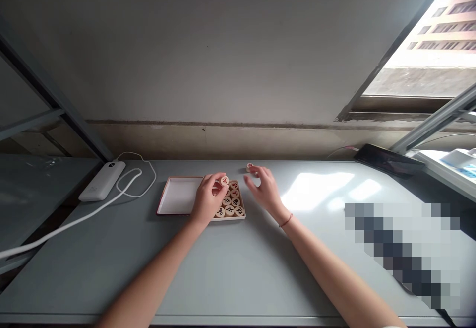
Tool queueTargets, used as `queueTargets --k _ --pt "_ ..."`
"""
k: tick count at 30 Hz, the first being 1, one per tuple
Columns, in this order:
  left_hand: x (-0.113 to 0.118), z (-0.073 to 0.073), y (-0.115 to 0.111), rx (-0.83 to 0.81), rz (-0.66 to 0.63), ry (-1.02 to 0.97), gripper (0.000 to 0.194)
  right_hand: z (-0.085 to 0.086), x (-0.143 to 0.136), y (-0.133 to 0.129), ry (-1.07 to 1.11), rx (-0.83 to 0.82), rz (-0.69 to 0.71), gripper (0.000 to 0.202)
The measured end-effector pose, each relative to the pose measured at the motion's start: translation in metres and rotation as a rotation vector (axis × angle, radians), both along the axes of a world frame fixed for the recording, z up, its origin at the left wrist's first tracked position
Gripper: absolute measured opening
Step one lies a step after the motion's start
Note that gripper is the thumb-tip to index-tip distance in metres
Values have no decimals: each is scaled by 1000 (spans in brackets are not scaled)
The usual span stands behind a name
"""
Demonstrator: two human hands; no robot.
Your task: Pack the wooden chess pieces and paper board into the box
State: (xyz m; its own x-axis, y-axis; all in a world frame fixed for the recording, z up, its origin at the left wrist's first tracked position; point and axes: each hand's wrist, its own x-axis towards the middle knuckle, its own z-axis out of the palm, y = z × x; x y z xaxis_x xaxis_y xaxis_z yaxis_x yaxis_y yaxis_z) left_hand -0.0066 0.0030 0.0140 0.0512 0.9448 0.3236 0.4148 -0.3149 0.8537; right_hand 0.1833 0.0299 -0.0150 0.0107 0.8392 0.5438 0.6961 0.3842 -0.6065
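Between the thumb and fingers of my left hand [207, 198] is a round wooden Chinese chess piece [224, 180] with a red character, held over the box. Below it, the shallow box [242, 216] contains several more pieces, with red characters at the back and black ones in front; my hand hides its left part. My right hand [266, 189] is to the right of the box, thumb and index finger apart. Its index fingertip is at a single chess piece [249, 167] standing on the table behind the box; whether they touch I cannot tell.
A white-lined box lid [180, 196] lies left of the pieces. Farther left is a white power bank [102, 181] with a white cable [89, 215] crossing the grey table [223, 278]. A dark tablet-like device [386, 160] lies at the back right, and a blurred-out patch covers the right front.
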Motion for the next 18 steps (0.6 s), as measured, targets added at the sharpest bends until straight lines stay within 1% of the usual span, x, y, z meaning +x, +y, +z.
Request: queueTargets --k 2,4,7,9,11,12,13,15,16,18 --pt "-1 -1 -2 84 -25 125 23 11 -18 -15 101 -50 201 27" --pt "-2 -3 -3 152 -47 215 23 19 -34 -27 198 -102 288 26" --pt "-3 -8 -5 218 -75 282 25 22 -44 -34 278 -133 300 21" --pt "-2 -10 -4 235 -95 308 27 19 -41 -30 263 -122 282 19" --pt "0 -6 -4 241 -109 330 29 14 -30 -20 216 -82 222 19" --pt "2 0 -4 239 -115 336 29 11 -23 -14 187 -56 168 20" --pt "3 9 -7 237 -125 335 29 7 -14 -7 151 -27 98 20" --pt "4 37 -19 221 -167 288 25 -2 4 8 59 12 -59 21" --pt "3 52 -29 230 -196 249 26 -6 13 14 9 12 -127 21" --pt "-6 81 -59 287 -249 168 30 -15 28 24 -74 -17 -224 21"
